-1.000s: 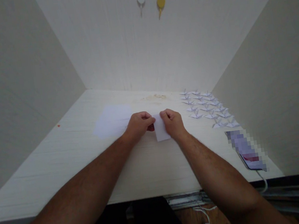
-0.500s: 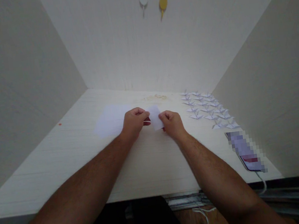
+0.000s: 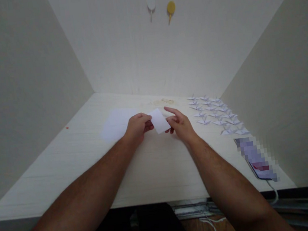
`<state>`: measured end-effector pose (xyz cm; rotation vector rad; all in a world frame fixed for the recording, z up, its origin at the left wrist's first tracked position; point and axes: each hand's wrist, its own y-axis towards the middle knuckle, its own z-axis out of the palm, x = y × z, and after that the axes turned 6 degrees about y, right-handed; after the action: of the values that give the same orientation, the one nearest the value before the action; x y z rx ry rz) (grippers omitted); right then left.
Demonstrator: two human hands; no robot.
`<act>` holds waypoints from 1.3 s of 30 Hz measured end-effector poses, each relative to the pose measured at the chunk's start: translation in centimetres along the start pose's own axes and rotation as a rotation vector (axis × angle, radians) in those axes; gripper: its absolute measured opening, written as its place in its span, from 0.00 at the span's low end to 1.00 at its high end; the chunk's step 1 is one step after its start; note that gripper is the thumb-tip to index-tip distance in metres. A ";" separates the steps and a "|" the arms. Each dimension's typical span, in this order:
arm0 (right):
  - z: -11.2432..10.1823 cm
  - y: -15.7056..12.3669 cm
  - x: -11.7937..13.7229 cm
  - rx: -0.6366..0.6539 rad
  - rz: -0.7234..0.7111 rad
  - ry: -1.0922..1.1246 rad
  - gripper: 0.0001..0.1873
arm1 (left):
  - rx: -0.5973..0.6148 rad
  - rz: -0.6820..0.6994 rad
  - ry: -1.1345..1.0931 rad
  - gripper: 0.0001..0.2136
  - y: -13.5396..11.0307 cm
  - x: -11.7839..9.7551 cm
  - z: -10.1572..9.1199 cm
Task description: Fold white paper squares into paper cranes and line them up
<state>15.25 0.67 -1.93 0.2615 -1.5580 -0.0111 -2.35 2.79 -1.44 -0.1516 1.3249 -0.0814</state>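
Note:
My left hand (image 3: 136, 126) pinches the left edge of a small white paper square (image 3: 159, 120), held tilted just above the pale desk (image 3: 155, 168). My right hand (image 3: 180, 125) is beside the paper's right edge, its index finger stretched out above it and the other fingers curled under. Whether the right fingers grip the paper is hard to see. A stack of white sheets (image 3: 117, 123) lies flat just left of my left hand.
Several small folded white paper cranes (image 3: 215, 114) stand in rows at the right back of the desk. A phone (image 3: 256, 158) with a cable lies near the front right edge. Walls close in the desk on three sides; two hooks (image 3: 161, 9) hang on the back wall.
The paper square was lifted off the desk and turned from upright to tilted. My right index finger has stretched out from a closed pinch.

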 end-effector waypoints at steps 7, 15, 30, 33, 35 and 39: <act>-0.6 0.1 -0.3 0.060 -0.028 -0.007 0.10 | 0.041 -0.066 -0.038 0.08 0.0 -0.2 0.0; -0.7 -0.1 0.8 0.094 0.006 0.049 0.16 | 0.071 -0.057 0.026 0.07 -0.2 -0.4 0.0; -0.6 0.0 0.5 0.022 0.084 -0.074 0.14 | 0.094 0.190 0.230 0.08 -0.3 -0.5 -0.2; -0.3 0.2 0.4 -0.025 0.094 -0.040 0.13 | 0.139 0.219 0.269 0.07 -0.4 -0.4 -0.1; -0.3 0.3 0.3 -0.044 0.090 -0.034 0.13 | 0.176 0.216 0.270 0.07 -0.5 -0.3 -0.1; -0.4 0.4 0.1 -0.069 0.079 -0.039 0.12 | 0.242 0.183 0.261 0.06 -0.7 -0.2 0.0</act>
<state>15.54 1.10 -1.78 0.1458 -1.6023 -0.0080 -2.38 2.16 -1.14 0.1921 1.5705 -0.1076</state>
